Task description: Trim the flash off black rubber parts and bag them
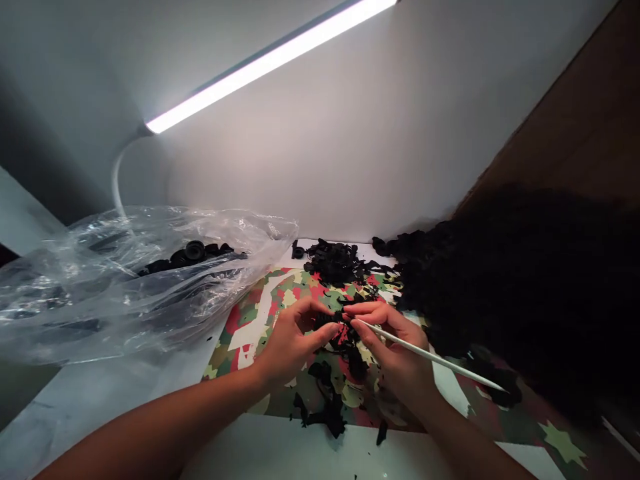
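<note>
My left hand [291,340] is closed, its thumb and fingertips gripping a small black ribbed rubber-like part [326,321]. Fingers hide much of that part, so its full shape cannot be made out. In my right hand [403,353] a thin white stick [440,361] is pinched, slanting down to the right. The right fingertips meet the black part at its right side. Beneath both hands lies a patterned sheet [250,307] in green, red and cream. Torn black scraps [327,407] are strewn over it, below and between the hands.
A clear plastic bag [125,313] with black round parts [195,251] spreads at the left. Black scraps [335,260] are heaped at the back. A large dark pile [480,280] fills the right. A lit tube lamp [280,63] on a curved neck hangs above.
</note>
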